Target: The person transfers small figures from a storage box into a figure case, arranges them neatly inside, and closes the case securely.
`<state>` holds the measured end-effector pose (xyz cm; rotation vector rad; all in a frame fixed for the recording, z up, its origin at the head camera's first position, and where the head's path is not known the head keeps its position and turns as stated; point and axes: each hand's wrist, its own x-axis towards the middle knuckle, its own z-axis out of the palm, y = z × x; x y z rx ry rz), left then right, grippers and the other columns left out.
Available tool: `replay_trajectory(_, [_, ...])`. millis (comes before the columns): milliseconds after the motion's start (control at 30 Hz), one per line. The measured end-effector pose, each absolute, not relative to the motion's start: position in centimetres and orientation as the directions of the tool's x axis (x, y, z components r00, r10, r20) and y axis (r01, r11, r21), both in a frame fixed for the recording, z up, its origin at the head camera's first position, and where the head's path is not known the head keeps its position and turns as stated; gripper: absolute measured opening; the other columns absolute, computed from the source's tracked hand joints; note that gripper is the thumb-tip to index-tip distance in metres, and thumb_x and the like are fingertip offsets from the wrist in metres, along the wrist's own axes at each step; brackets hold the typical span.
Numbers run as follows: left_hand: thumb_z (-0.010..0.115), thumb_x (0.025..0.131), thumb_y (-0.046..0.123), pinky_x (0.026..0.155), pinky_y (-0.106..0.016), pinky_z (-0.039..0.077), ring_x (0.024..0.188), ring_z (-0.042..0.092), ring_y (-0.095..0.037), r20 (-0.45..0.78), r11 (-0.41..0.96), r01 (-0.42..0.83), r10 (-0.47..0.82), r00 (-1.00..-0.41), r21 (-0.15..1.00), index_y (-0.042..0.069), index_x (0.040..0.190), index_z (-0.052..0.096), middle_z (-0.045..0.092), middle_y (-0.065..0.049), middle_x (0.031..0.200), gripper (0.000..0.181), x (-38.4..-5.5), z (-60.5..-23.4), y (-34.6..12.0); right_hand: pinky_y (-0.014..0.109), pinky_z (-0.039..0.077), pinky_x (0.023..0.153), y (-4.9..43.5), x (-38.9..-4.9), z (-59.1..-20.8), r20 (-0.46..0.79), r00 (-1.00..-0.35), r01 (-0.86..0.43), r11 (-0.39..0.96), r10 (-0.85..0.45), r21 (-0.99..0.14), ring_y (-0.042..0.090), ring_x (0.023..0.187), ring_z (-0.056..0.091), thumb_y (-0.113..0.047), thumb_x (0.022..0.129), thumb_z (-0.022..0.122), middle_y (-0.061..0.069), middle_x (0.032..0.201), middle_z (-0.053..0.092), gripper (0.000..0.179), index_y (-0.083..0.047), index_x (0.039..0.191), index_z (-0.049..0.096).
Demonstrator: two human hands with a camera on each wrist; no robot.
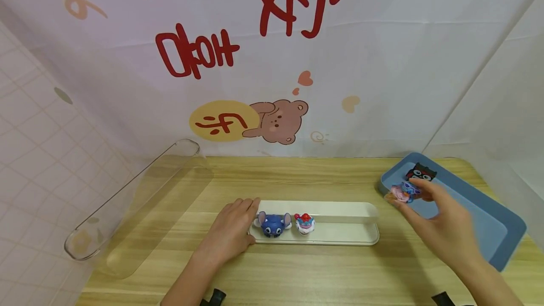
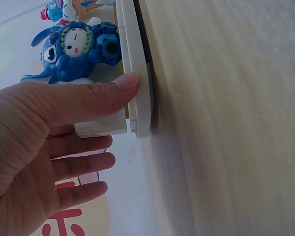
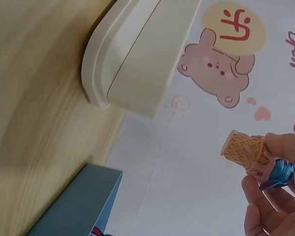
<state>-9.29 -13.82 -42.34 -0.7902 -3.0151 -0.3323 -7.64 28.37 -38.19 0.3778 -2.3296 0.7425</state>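
Note:
My left hand point(image 1: 229, 233) grips the left end of a long cream-white tray point(image 1: 348, 236), its thumb on the front edge in the left wrist view. On the tray, near that hand, stands a blue big-eared figurine point(image 1: 273, 225). Beside it is a smaller white figurine with a red top point(image 1: 305, 225). My right hand point(image 1: 450, 228) pinches an ice-cream-cone figurine point(image 3: 247, 151) between thumb and fingers, above the near-left side of a blue tray point(image 1: 514, 223). The cone is tan waffle with pink and blue parts above it.
A dark owl-like figurine point(image 1: 421, 172) lies in the blue tray at the right. At the left, a long transparent container point(image 1: 140, 216) stands on the wood-grain table point(image 1: 297, 273). A printed white cloth point(image 1: 382, 70) hangs behind the table.

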Motion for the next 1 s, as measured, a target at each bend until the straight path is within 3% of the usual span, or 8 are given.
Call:
replay_trajectory(167, [0.099,0.071,0.017,0.106,-0.052,0.049,0.124,0.058,-0.033,0.059,0.849,0.486,0.485,-0.872,0.206,-0.005,0.148,0.053,0.063,-0.017,0.136,0.092,-9.4,-42.3,-13.8,0.016,0.04,0.05,27.6,-7.8,-38.4,0.683,-0.723,-0.475,0.795,-0.107,-0.378,-0.018,0.094,0.047,0.004,0.063,0.091,0.016,0.094,0.073,0.063,0.002,0.123,0.07])
replay_trajectory(233, [0.099,0.071,0.017,0.106,-0.051,0.049,0.124,0.058,-0.033,0.058,0.85,0.485,0.484,-0.873,0.206,-0.005,0.148,0.053,0.063,-0.017,0.136,0.092,-9.4,-42.3,-13.8,0.017,0.042,0.052,27.4,-7.9,-38.6,0.688,-0.716,-0.489,0.789,-0.118,-0.373,-0.015,0.096,0.049,-0.005,0.069,0.092,0.014,0.094,0.074,0.059,0.002,0.123,0.071])
replay_trajectory(333, [0.099,0.071,0.016,0.106,-0.051,0.049,0.124,0.059,-0.033,0.056,0.851,0.483,0.483,-0.874,0.207,-0.004,0.148,0.053,0.063,-0.017,0.136,0.093,-9.4,-42.3,-13.8,0.017,0.043,0.054,27.0,-8.0,-39.0,0.703,-0.699,-0.518,0.772,-0.132,-0.37,-0.01,0.094,0.054,-0.037,0.085,0.088,0.013,0.094,0.075,0.056,0.001,0.122,0.072])
replay_trajectory(400, [0.099,0.07,0.016,0.106,-0.051,0.05,0.124,0.059,-0.033,0.058,0.85,0.484,0.483,-0.874,0.208,-0.005,0.148,0.053,0.063,-0.017,0.136,0.093,-9.4,-42.3,-13.8,0.017,0.043,0.055,26.7,-8.1,-39.2,0.716,-0.683,-0.54,0.76,-0.145,-0.362,-0.008,0.093,0.055,-0.057,0.092,0.075,0.012,0.094,0.075,0.065,0.001,0.122,0.072])
replay_trajectory(467, [0.099,0.07,0.016,0.106,-0.051,0.05,0.124,0.059,-0.033,0.062,0.849,0.486,0.484,-0.873,0.209,-0.005,0.148,0.053,0.063,-0.017,0.135,0.093,-9.4,-42.3,-13.8,0.017,0.044,0.057,26.4,-8.2,-39.5,0.723,-0.673,-0.556,0.75,-0.153,-0.359,-0.008,0.093,0.056,-0.067,0.093,0.063,0.012,0.095,0.075,0.074,0.001,0.121,0.072])
replay_trajectory(533, [0.099,0.07,0.016,0.106,-0.052,0.05,0.123,0.059,-0.033,0.067,0.848,0.487,0.485,-0.872,0.21,-0.005,0.147,0.053,0.063,-0.017,0.135,0.093,-9.4,-42.3,-13.8,0.017,0.046,0.062,26.1,-8.3,-39.7,0.726,-0.668,-0.564,0.747,-0.164,-0.351,-0.009,0.093,0.056,-0.069,0.093,0.06,0.011,0.095,0.076,0.076,0.001,0.12,0.073])
replay_trajectory(767, [0.099,0.07,0.014,0.105,-0.051,0.05,0.122,0.059,-0.033,0.077,0.843,0.498,0.493,-0.867,0.206,-0.005,0.147,0.054,0.064,-0.017,0.134,0.092,-9.3,-42.4,-13.9,0.01,0.046,0.083,24.8,-8.2,-39.9,0.701,-0.681,-0.594,0.72,-0.211,-0.359,0.015,0.084,0.065,-0.067,0.095,0.059,0.006,0.099,0.076,0.071,-0.001,0.119,0.072])
replay_trajectory(1000, [0.099,0.069,0.014,0.104,-0.051,0.05,0.121,0.06,-0.033,0.085,0.843,0.498,0.491,-0.867,0.203,-0.005,0.147,0.054,0.064,-0.017,0.133,0.091,-9.2,-42.3,-13.9,0.012,0.046,0.085,23.5,-8.4,-40.5,0.706,-0.654,-0.657,0.666,-0.271,-0.353,0.011,0.09,0.065,-0.061,0.098,0.06,0.005,0.101,0.074,0.066,0.0,0.121,0.071])
